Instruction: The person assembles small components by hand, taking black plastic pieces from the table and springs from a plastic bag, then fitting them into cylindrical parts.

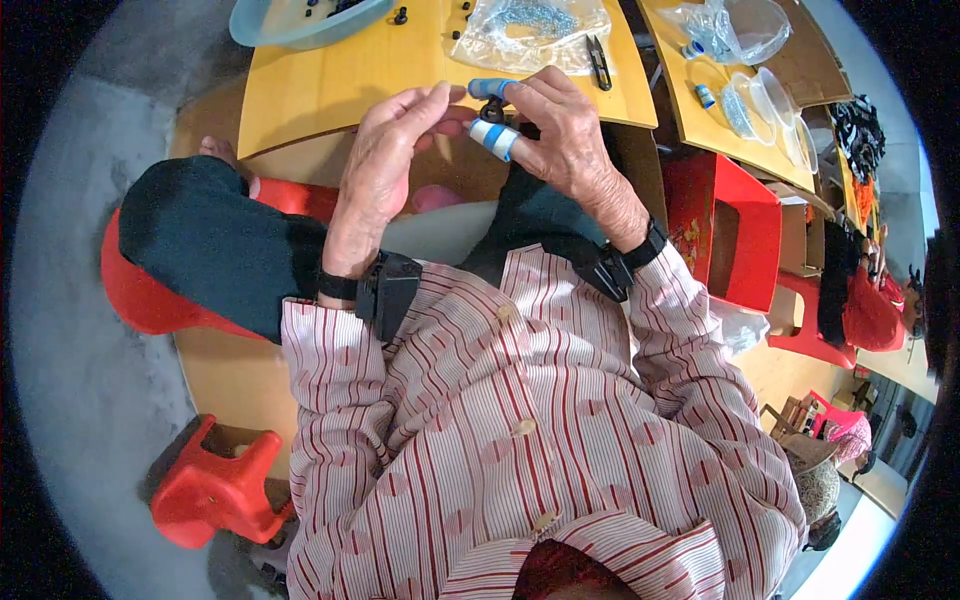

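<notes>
My right hand (565, 135) pinches a small black ring-like part (491, 110) between thumb and index finger, both wrapped in blue and white tape. Just left of it, my left hand (385, 145) has its fingers drawn together, tips close to the black part; whatever they hold is too small to make out. Both hands are over the near edge of a yellow table (300, 85). Beyond them lies a clear plastic bag (485, 45) with small bluish pieces, and black thread snips (599, 65) rest at its right side. Several loose black parts (401, 16) are scattered on the tabletop.
A pale blue basin (243, 25) with dark pieces stands at the far left. On a second table to the right are clear plastic tubs (740, 118) and a clear bag (745, 35). Below it is a red plastic bin (745, 240). Other people sit farther right.
</notes>
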Tool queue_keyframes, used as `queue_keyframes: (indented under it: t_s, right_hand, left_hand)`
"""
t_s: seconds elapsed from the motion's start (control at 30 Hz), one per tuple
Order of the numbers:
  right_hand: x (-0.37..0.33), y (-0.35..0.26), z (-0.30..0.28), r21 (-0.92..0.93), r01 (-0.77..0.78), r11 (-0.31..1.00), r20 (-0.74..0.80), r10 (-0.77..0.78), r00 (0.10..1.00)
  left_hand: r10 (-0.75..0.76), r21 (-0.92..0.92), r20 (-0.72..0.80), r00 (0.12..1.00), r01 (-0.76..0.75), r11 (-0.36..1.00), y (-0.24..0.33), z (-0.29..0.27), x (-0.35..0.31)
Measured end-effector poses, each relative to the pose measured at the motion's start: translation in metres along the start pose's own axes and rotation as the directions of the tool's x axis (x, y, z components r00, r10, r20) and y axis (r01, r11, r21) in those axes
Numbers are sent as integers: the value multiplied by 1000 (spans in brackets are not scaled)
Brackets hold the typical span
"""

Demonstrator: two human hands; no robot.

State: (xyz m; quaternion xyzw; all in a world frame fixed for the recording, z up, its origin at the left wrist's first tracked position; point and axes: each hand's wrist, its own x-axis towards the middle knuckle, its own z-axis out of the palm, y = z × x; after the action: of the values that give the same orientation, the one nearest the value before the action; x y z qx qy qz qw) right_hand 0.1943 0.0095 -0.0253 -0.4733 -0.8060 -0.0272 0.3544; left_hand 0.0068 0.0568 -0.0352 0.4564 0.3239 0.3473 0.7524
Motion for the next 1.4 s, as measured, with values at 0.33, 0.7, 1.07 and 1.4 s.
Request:
queue_keyframes:
  t_s: [0.33, 0.7, 1.07, 1.4]
  right_hand:
    - [3, -8, -11, 154, 2, 988, -20, 1, 1000]
    - [2, -16, -18, 159, 64, 985, -43, -58, 997]
    - [2, -15, -18, 188, 113, 976, -59, -103, 993]
    - [1, -13, -20, -87, 142, 986, 10, -142, 990]
  left_hand:
    - [342, 201, 274, 899, -401, 894, 11, 13, -11]
    - [517, 497, 366, 774, -632, 595, 16, 19, -14]
    - [475, 401, 366, 801, -596, 696, 17, 15, -14]
    - [212, 141, 90, 973, -224, 964, 14, 21, -16]
